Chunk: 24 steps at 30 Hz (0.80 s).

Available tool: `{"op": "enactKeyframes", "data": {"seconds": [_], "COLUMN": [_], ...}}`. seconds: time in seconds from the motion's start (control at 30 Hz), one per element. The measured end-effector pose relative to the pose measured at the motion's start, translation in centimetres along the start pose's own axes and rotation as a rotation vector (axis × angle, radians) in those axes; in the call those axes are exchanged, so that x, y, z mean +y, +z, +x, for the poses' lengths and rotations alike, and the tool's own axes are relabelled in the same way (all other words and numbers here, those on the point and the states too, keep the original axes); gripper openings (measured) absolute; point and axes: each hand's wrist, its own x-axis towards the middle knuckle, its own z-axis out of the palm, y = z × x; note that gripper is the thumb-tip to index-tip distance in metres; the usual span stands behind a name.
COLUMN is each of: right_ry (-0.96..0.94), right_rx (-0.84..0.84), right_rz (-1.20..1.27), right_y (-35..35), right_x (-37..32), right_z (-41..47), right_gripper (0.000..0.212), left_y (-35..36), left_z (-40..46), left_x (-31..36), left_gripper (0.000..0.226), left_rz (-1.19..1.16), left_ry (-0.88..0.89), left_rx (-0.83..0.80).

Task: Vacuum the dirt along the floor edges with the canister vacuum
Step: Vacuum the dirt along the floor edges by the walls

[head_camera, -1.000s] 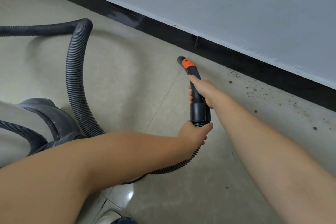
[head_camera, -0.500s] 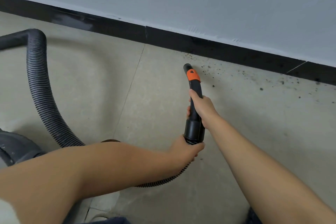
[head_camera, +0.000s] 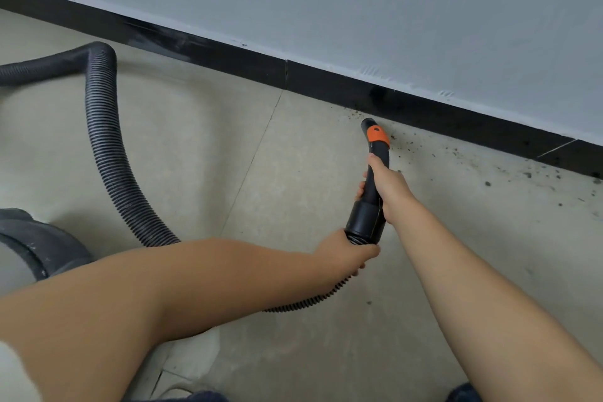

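The black vacuum handle is held over the floor, with its long axis running from the person up toward the wall. Its curved tip, marked by an orange piece, is pointed at the black baseboard and is seen just beside it. The right hand is wrapped around the middle of the handle, so this grip is closed on it. The left hand is closed around the ribbed hose just under the wide cuff of the handle. From there the hose is led behind the left forearm, then up to the left in a big loop over the floor and out of the picture. The grey canister is seen at the left edge, partly cut off. Dark dirt specks are scattered on the beige floor tiles along the baseboard, mostly to the right of the tip. The wall above is painted pale grey-blue.
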Motion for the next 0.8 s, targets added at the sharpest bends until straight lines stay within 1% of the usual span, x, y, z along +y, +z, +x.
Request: {"op": "enactKeyframes", "data": {"seconds": [0.13,0.3,0.47,0.7,0.8], "right_ry": [0.002,0.002,0.002,-0.005,-0.01], "right_rx": [-0.016,-0.028,-0.043,-0.059,-0.073], "right_rz": [-0.015,-0.018,-0.041,-0.056,-0.067], "right_y": [-0.3,-0.3,0.1,0.7,1.1], "right_x": [-0.5,-0.6,-0.9,-1.2,-1.3], "right_z": [0.4,0.7,1.0,1.4,1.5], "right_gripper": [0.033,0.032,0.032,0.032,0.032], "left_y": [0.4,0.5,0.3,0.0,-0.2], "left_z": [0.4,0.7,1.0,1.2,1.2], "left_x": [0.3,0.3,0.5,0.6,0.6], "left_gripper": [0.016,0.025,0.017,0.018,0.024], "left_rz": [-0.014,-0.029,-0.035,-0.052,-0.066], "left_ry": [-0.006,-0.016,-0.007,-0.013,-0.018], "left_rx": [-0.006,-0.014,0.005,0.03,0.04]}}
